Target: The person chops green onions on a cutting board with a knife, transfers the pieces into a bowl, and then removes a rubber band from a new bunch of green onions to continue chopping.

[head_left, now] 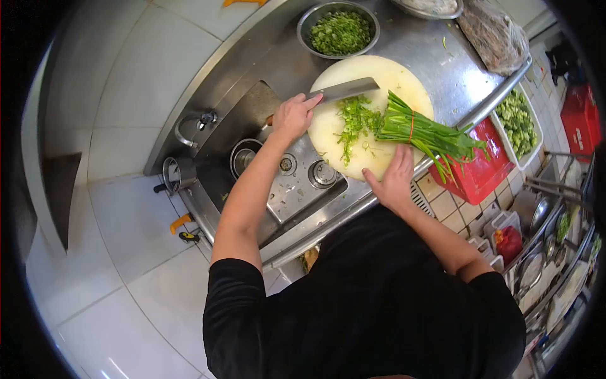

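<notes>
My left hand (293, 118) is wrapped round the handle of a cleaver (347, 89), its broad blade lying over the round white cutting board (325, 136). Loose chopped greens (355, 123) are scattered on the board below the blade. Beside them lies a bunch of scallions (404, 124), bound with a red band, its leafy ends hanging past the board toward the right. My right hand (395, 179) rests at the board's near edge with fingers stretched out and thumb spread, just below the bunch. Whether its fingertips touch the stalks is hard to tell.
A steel bowl (303, 30) of chopped greens stands behind the board. Left of the board is a sink (252, 104) with a faucet (201, 123). A plastic bag (495, 38) lies at the counter's far right. A red crate (486, 158) and a white tub (535, 120) of cut vegetables sit below.
</notes>
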Available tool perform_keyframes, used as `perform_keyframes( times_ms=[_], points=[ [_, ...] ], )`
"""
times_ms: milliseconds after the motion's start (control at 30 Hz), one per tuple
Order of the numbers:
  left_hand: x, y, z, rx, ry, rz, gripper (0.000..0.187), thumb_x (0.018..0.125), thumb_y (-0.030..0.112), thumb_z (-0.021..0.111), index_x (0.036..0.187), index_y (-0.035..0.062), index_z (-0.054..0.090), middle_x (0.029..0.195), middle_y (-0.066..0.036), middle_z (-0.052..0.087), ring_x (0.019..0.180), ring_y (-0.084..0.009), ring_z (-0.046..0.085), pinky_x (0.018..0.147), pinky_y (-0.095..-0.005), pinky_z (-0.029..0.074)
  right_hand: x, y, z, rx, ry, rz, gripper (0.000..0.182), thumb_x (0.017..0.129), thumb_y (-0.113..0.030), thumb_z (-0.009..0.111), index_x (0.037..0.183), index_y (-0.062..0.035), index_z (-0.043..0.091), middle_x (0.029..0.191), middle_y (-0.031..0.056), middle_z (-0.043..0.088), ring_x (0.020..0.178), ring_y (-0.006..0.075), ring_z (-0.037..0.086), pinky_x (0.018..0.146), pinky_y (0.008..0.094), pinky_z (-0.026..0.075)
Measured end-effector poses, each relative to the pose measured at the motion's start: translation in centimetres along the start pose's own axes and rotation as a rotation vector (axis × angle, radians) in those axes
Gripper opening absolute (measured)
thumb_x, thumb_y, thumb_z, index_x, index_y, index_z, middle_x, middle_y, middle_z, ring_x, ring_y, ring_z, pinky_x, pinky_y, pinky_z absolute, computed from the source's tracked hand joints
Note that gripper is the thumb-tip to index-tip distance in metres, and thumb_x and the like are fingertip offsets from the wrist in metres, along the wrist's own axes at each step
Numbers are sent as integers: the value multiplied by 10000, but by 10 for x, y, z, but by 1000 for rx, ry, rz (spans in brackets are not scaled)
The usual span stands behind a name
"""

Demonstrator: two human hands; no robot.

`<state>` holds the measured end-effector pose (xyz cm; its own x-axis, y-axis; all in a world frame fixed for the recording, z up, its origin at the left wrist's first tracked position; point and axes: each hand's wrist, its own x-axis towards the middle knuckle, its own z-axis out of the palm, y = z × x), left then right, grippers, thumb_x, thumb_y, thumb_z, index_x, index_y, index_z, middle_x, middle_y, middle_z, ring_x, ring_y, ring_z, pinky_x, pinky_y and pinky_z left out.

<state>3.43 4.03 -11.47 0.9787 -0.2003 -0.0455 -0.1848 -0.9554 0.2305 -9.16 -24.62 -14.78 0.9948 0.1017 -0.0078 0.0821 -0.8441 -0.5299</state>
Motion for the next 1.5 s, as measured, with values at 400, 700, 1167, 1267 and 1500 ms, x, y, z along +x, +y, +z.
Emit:
perform_keyframes(
  times_ms=[400, 700, 1167, 1267, 1500],
  points=[
    [-17, -42, -30, 32, -115, 550, 560, 793, 42, 650, 1287, 305, 651, 813, -62, 534, 768, -267, 581, 704, -408, 496, 6, -12, 42, 193, -8, 20, 1017, 871, -414, 651, 1474, 184, 90, 1529, 409, 138, 1464, 547, 44, 1194, 608, 45],
    [-48, -26, -21, 53, -39, 344, 485, 815, 67, 655, 1252, 277, 675, 807, -68, 541, 761, -283, 601, 690, -419, 501, 15, -43, 48, 248, -80, -36, 1140, 781, -458, 759, 1473, 163, 99, 1523, 379, 162, 1458, 523, 103, 1197, 600, 72],
    [-129, -25, 8, -1091, -425, -810, 292, 1050, 379, 492, 1009, 108, 594, 588, 26, 480, 426, -84, 433, 393, -251, 367, 55, -70, 69, 326, 129, 24, 1234, 732, -539, 798, 1508, 101, 83, 1529, 409, 89, 1415, 549, 176, 1169, 602, 172],
    [-142, 34, 34, -1079, -308, -890, 314, 1051, 393, 480, 986, 101, 573, 598, 27, 457, 447, -104, 423, 426, -263, 363, 68, -72, 72, 304, 163, 3, 1122, 761, -551, 760, 1527, 13, 166, 1522, 402, 125, 1414, 549, 183, 1164, 598, 189],
    [-122, 114, 54, -1150, -235, -831, 273, 1063, 348, 455, 1045, 89, 539, 605, -2, 478, 429, -103, 449, 386, -277, 389, 84, -64, 72, 568, 280, -10, 442, 880, -267, 707, 1266, -64, 631, 1343, 266, 478, 1280, 433, 447, 1088, 487, 367]
  ],
)
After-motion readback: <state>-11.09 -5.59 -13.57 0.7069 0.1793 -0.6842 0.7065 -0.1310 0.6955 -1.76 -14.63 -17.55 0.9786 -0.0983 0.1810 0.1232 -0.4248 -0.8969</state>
